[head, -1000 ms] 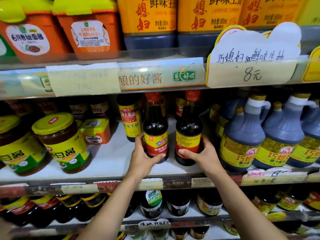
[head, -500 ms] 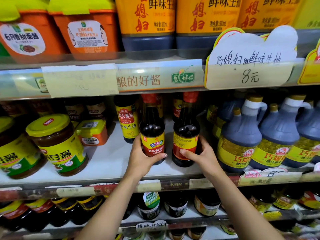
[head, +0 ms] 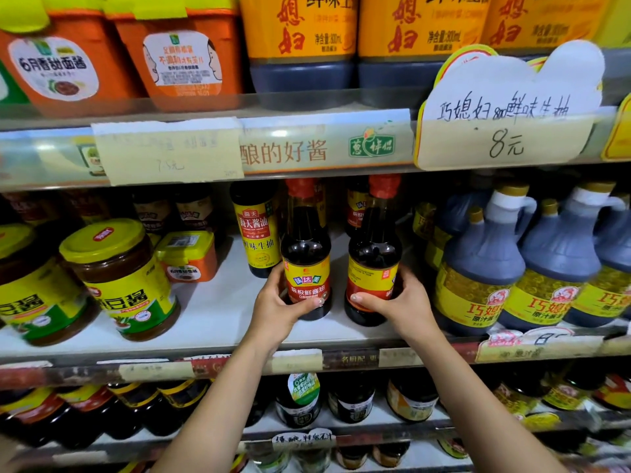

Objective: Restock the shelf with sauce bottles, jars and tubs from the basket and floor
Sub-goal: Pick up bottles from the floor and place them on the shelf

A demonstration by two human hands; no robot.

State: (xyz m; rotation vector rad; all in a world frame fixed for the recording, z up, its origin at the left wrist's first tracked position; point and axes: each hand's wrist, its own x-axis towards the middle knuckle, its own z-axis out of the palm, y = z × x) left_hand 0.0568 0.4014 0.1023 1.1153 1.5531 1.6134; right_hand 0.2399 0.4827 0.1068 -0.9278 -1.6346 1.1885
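Fingers (head: 275, 280) of left hand (head: 278, 303) wrap red-capped bottle (head: 305, 257) right of yellow-label bottle (head: 255, 233); right hand (head: 401, 303) grips second bottle (head: 373, 264) farther right

left sauce bottle (head: 306, 254) | right sauce bottle (head: 374, 257) | dark, red-capped, upright, side by side | middle shelf (head: 211, 312)

Left hand (head: 278, 303) grips one red-capped dark glass sauce bottle (head: 305, 254) (upright); right hand (head: 401, 303) grips its twin (head: 374, 264) at three o'clock, on the white shelf (head: 211, 312).

Glossy dark bottles (head: 305, 254) – paper labels, smooth white shelf (head: 211, 308), matt paper price card (head: 505, 131)
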